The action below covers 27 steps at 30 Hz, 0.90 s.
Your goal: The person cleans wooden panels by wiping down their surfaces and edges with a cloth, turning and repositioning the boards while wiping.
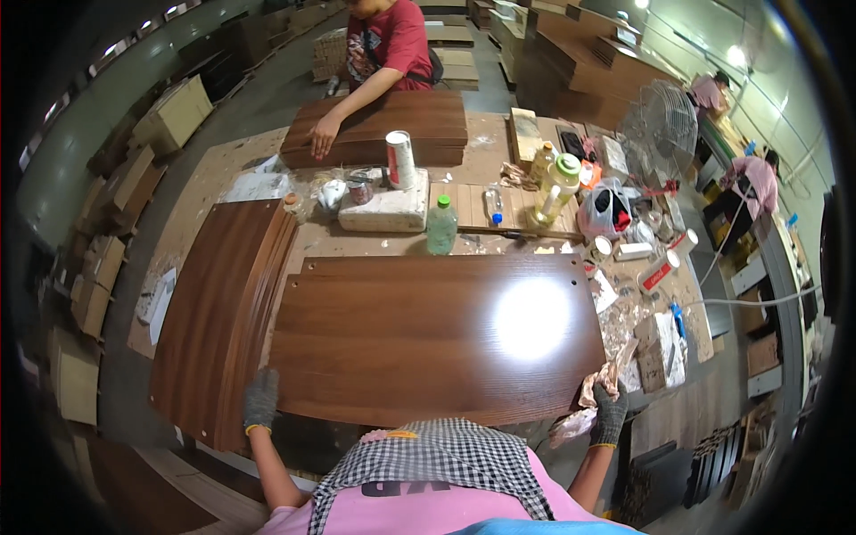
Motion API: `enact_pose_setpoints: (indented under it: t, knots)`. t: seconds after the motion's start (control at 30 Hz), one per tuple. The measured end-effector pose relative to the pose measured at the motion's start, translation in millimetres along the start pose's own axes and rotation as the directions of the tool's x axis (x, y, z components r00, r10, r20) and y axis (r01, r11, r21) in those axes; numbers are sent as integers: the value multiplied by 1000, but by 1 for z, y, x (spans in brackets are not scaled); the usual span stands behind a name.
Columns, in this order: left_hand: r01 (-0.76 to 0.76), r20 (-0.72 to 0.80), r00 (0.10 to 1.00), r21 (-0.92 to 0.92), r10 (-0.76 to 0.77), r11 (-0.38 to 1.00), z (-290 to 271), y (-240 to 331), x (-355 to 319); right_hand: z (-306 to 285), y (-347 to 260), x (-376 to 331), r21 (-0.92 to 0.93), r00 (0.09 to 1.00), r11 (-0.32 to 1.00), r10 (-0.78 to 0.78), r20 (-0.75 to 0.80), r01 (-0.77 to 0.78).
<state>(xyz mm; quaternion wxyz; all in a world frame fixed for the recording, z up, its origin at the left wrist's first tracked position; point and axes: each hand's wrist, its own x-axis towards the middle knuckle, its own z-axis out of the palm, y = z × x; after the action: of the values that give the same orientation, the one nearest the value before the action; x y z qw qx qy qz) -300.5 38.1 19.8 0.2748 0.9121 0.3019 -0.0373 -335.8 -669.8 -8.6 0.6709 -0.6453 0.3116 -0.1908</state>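
Observation:
A dark brown wood-grain panel (401, 343) with small holes near its corners lies flat before me, a bright glare on its right half. My left hand (261, 399), in a grey knit glove, is at the panel's lower left corner, beside a stack of similar panels (214, 312). Its fingers are blurred, so whether they grip an edge is unclear. At the lower right corner my right hand (610, 415), gloved the same way, is closed on a crumpled, pale brownish rag (599, 383), which touches the panel's edge.
Across the table a person in a red shirt (406, 45) leans over another panel stack (383, 125). Behind my panel stand a green-capped bottle (441, 227), a white foam block (383, 212) and a jug (555, 192). Tubes (658, 272) and a fan (664, 125) are at right.

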Motion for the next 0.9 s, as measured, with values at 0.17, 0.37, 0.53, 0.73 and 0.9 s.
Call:
enact_pose_setpoints:
  t: [0.17, 0.37, 0.53, 0.73, 0.9]
  knots:
    - [-320, 75, 945, 1, 319, 947, -8, -48, 30, -19, 11, 18, -59, 1000, 998, -14, 0, 14]
    - [-271, -177, 961, -752, 211, 602, -41, -25, 42, -60, -41, 61, -139, 987, 988, -49, 152, 71]
    - [-104, -117, 975, -991, 190, -79, 47, -52, 93, -90, -35, 83, -205, 990, 978, 1, 139, 28]
    - [-152, -164, 984, -977, 72, -149, 67, 30, 90, -40, -128, 34, -382, 972, 911, -74, 223, 157]
    - [-279, -281, 960, -948, -11, -150, 56, 63, 116, -73, -136, 99, 96, 903, 984, 100, 417, -153]
